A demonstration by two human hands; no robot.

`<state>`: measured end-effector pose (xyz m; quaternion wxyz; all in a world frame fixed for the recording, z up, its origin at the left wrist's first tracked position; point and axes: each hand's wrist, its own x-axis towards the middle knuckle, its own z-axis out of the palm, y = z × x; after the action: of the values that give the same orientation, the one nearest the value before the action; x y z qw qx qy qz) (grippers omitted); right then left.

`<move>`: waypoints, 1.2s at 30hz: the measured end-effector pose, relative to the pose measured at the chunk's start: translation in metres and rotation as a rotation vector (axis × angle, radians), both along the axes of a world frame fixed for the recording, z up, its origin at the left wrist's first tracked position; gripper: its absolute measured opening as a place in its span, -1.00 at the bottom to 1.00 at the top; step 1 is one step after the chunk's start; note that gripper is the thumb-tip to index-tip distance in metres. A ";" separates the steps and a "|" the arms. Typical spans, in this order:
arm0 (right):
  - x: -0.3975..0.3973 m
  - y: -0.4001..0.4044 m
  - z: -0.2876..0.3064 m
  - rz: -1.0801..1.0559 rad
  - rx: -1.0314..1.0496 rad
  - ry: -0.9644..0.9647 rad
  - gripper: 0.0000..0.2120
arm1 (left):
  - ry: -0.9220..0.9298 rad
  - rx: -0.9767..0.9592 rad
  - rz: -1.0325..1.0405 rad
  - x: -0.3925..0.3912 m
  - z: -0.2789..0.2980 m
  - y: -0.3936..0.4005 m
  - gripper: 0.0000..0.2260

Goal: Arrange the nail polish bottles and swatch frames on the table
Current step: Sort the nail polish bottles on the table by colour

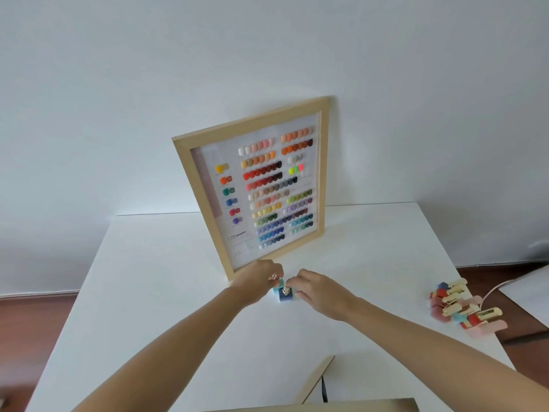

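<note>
Standing upright near the middle of the table (166,292), a blue bottle (285,295) is pinched at its cap by the right hand (319,291), with a teal bottle (278,283) touching it on the far left, where the left hand (258,282) is curled; whether that one is gripped cannot be told. A swatch frame (252,185) is propped against the wall just beyond. Placing of bottles in a row seems to be in hand. More bottles (463,307) are heaped at the right edge, so a reach there is probably called for next.
</note>
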<state>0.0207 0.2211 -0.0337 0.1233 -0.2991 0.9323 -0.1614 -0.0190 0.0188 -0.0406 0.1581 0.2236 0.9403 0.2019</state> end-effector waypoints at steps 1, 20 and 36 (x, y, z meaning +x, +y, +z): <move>-0.001 -0.002 -0.001 0.000 0.004 -0.012 -0.71 | 0.011 0.003 0.009 0.000 -0.001 -0.001 -0.88; 0.044 0.068 0.003 -0.278 0.000 -0.097 -0.82 | 0.092 0.033 -0.085 0.010 0.027 0.031 -0.90; 0.163 0.271 0.020 -0.884 -0.100 -0.058 -0.85 | -0.098 -0.025 -0.575 0.059 0.060 0.294 -0.83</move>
<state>0.1838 0.4921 -0.0141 0.0541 0.1274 0.9578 -0.2519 0.0403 0.3130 0.0193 0.2567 0.4689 0.8321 0.1480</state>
